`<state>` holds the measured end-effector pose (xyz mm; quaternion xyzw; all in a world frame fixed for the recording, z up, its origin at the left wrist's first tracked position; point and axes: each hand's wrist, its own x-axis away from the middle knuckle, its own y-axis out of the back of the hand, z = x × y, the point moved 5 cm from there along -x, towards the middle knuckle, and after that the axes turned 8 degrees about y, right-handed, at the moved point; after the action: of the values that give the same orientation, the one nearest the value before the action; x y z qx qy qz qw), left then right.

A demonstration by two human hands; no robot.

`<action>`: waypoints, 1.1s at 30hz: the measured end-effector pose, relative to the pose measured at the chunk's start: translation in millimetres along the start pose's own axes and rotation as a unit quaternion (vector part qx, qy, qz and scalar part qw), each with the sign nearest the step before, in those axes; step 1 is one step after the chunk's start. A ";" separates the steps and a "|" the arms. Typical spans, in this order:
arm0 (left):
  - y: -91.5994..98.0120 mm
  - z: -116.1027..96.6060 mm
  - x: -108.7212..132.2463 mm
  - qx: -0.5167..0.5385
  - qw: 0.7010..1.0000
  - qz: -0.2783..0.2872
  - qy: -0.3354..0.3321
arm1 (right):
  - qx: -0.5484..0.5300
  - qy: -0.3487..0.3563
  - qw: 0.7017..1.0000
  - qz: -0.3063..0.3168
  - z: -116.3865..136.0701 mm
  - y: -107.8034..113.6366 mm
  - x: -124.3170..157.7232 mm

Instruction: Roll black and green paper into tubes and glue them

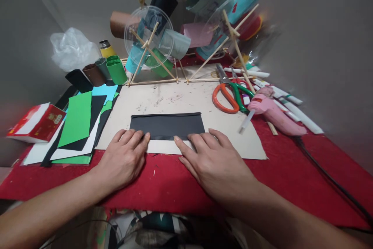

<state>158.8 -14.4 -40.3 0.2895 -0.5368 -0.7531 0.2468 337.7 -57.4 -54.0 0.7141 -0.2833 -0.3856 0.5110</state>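
1. I see my left hand (124, 159) lying flat and palm down, fingers stretched out and close together, clamped on nothing. Its fingertips (145, 137) rest on the near left corner of the black paper (167, 125).
2. My right hand (211, 161) is flat in the same way, fingers extended and slightly fanned. Its index fingertip touches the near edge of the black paper, and the other fingers lie along that edge toward the right corner.
3. The black paper is a wide, low rectangle lying flat in the middle of a beige cardboard sheet (180, 101), near the cardboard's front edge. A thin crease or doubled edge runs along its far side.
4. The cardboard lies on a red cloth (163, 187) that covers the work surface. Both wrists rest over the cloth.
5. To the left, just beside the cardboard, is a loose stack of paper sheets (77, 122) in green, black, white and light blue. A red box (37, 122) sits further left.
6. To the right on the cardboard are orange-handled scissors (225, 97), with green-handled scissors (241, 95) touching them. A pink glue gun (272, 111) lies just beyond on the cloth, its black cord (329, 175) trailing toward me.
7. At the back stands a stick frame (151, 53) carrying rolled paper cups around a clear disc. A crumpled plastic bag (72, 49) is at the far left.
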 end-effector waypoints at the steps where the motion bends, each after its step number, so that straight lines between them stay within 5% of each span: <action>1: 0.3 4.1 1.6 -0.007 1.000 -0.001 0.007 | -0.001 -0.002 1.000 0.006 0.3 0.0 -0.1; 7: -1.3 33.6 19.6 -0.026 0.999 0.000 0.045 | 0.012 0.000 1.000 0.023 2.1 -0.1 0.5; 11: 0.8 55.9 24.7 0.081 0.988 -0.009 0.134 | 0.014 0.005 1.000 0.008 1.2 -1.6 1.9; 13: 0.5 64.2 22.7 0.200 0.958 0.008 0.208 | 0.014 0.006 1.000 0.001 0.8 -1.8 1.7; 17: -4.9 62.7 13.2 0.405 0.853 0.069 0.323 | 0.012 0.004 1.000 -0.009 0.4 0.1 2.0; 25: -8.0 50.6 -2.0 0.521 0.769 0.106 0.354 | -0.021 -0.012 0.997 -0.068 -6.7 2.5 14.6; 33: -5.3 37.2 1.1 0.641 0.676 0.064 0.358 | -0.056 -0.019 0.992 -0.111 -9.4 -0.4 16.5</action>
<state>131.6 11.2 -36.0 0.5890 -0.7757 -0.0454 0.2218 354.5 -65.6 -57.0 0.7034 -0.1902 -0.4690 0.4991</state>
